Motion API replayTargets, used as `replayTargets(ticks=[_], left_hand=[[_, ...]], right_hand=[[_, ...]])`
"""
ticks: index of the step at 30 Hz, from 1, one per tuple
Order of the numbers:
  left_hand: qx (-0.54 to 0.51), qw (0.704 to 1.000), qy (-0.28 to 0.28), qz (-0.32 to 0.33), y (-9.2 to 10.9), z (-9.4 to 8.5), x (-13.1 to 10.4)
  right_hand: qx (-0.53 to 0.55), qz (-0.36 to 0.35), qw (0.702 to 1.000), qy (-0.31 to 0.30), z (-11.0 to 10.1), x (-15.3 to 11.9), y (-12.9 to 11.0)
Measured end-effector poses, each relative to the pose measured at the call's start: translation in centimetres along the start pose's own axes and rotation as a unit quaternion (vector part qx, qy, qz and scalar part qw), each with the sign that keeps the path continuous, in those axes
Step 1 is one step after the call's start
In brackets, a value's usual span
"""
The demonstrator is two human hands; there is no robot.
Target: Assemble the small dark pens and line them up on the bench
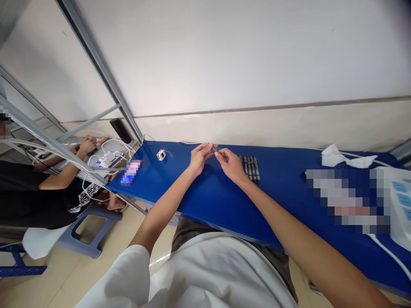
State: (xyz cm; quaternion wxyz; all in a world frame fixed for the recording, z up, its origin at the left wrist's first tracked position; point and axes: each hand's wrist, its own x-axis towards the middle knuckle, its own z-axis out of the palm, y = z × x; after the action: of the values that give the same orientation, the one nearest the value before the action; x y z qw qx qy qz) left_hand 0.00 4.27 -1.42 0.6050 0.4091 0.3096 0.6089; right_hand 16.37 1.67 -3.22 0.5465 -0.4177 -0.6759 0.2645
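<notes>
Above the blue tabletop (205, 192) both hands meet over a slim dark pen (215, 149), mostly covered by the fingers. My left hand (201, 159) is closed on its left end, thumb and fingers pinching. From the other side, my right hand (229, 162) grips the pen between thumb and fingertips. Just right of that hand, several dark grey pens (252, 168) lie side by side in a row, the leftmost partly hidden behind the hand.
On the tabletop's left are a small white device (161, 155) and a blurred phone (131, 172). Crumpled tissue (334, 156) and a blurred pack (343, 199) lie right, beside a white box (401, 201). A metal post (96, 64) rises left; another person (38, 188) sits beyond it.
</notes>
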Motion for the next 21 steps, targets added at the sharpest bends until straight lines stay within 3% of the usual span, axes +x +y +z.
replayTargets(ticks=[5, 17, 21], left_hand=[[-0.01, 1.0, -0.012, -0.003, 0.24, 0.03, -0.1], [-0.007, 1.0, -0.029, 0.003, 0.6, 0.21, -0.27], [-0.016, 1.0, -0.005, -0.008, 0.41, 0.2, -0.22]], right_hand=[[0.015, 0.011, 1.0, -0.017, -0.05, -0.17, -0.2], [0.171, 0.108, 0.977, -0.061, -0.12, -0.05, -0.56], [0.208, 0.14, 0.965, -0.073, -0.15, -0.09, -0.91]])
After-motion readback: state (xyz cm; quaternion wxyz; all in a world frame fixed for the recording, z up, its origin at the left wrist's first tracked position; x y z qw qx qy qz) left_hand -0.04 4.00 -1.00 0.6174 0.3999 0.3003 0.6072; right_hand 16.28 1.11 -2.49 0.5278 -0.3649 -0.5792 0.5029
